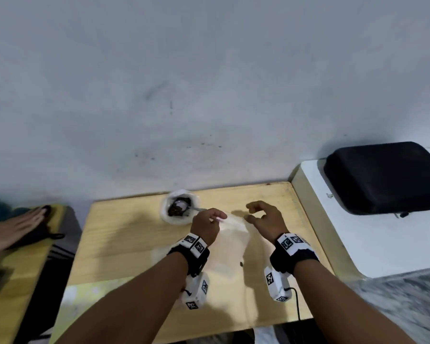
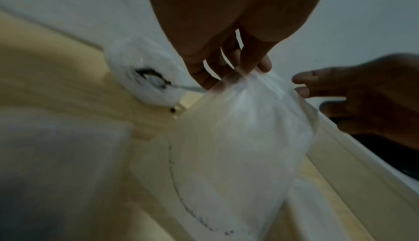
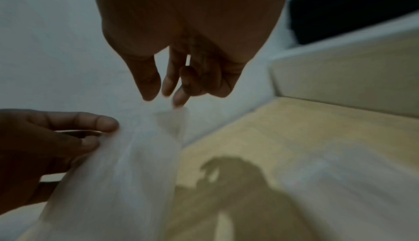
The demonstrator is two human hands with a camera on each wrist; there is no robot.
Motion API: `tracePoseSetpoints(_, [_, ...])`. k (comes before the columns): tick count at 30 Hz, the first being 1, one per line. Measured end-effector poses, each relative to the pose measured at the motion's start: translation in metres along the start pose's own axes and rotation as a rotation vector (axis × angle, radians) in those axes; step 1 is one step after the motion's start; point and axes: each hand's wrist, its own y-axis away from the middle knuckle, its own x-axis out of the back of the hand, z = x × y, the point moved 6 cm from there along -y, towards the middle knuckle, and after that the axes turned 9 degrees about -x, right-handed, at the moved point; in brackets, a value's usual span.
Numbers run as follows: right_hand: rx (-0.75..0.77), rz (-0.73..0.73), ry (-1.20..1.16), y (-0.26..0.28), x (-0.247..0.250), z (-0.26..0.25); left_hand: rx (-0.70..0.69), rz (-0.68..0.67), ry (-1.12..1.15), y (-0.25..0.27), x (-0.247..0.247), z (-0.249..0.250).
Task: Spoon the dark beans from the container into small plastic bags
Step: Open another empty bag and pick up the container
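A white container (image 1: 166,214) with dark beans (image 1: 175,209) stands at the table's far edge, and a spoon (image 1: 196,209) lies in it with its handle pointing right. My left hand (image 1: 217,218) pinches the top edge of a clear plastic bag (image 1: 233,234), which hangs down to the table. The left wrist view shows the fingers (image 2: 249,62) on the bag (image 2: 238,137), with the container (image 2: 145,83) behind. My right hand (image 1: 252,212) hovers at the bag's right side, loosely curled and holding nothing. One fingertip (image 3: 179,101) is at the bag's corner (image 3: 176,117).
A loose bean (image 1: 241,263) lies on the wooden table (image 1: 124,234). More pale plastic (image 1: 159,252) lies under my left wrist. To the right, a black cushion (image 1: 382,177) sits on a white surface. Another person's hand (image 1: 18,227) rests on the table to the left.
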Motion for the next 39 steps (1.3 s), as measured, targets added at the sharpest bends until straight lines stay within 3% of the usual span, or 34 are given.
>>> tracePoseSetpoints(4, [0.012, -0.303, 0.288, 0.0, -0.054, -0.056, -0.063, -0.007, -0.03, 0.007, 0.051, -0.001])
tracePoseSetpoints(8, [-0.024, -0.472, 0.378, 0.004, -0.096, -0.086, -0.045, 0.119, -0.059, 0.014, 0.103, -0.007])
tracePoseSetpoints(11, [-0.063, -0.486, 0.326, 0.012, -0.111, -0.101, -0.026, 0.174, -0.071, 0.019, 0.128, -0.012])
tracePoseSetpoints(16, [-0.103, -0.416, 0.112, 0.014, -0.122, -0.113, -0.014, 0.481, -0.16, 0.03, 0.162, -0.015])
tracePoseSetpoints(20, [-0.065, -0.463, 0.055, 0.02, -0.131, -0.123, 0.179, 0.299, 0.031, 0.022, 0.152, -0.015])
tracePoseSetpoints(27, [-0.101, -0.499, -0.05, 0.022, -0.135, -0.12, 0.244, 0.151, 0.216, 0.012, 0.146, -0.018])
tracePoseSetpoints(33, [-0.11, -0.507, -0.106, 0.023, -0.133, -0.118, 0.35, 0.083, 0.369, 0.012, 0.136, -0.018])
tracePoseSetpoints(39, [-0.145, -0.482, -0.12, 0.016, -0.129, -0.115, 0.33, 0.098, 0.425, 0.009, 0.132, -0.011])
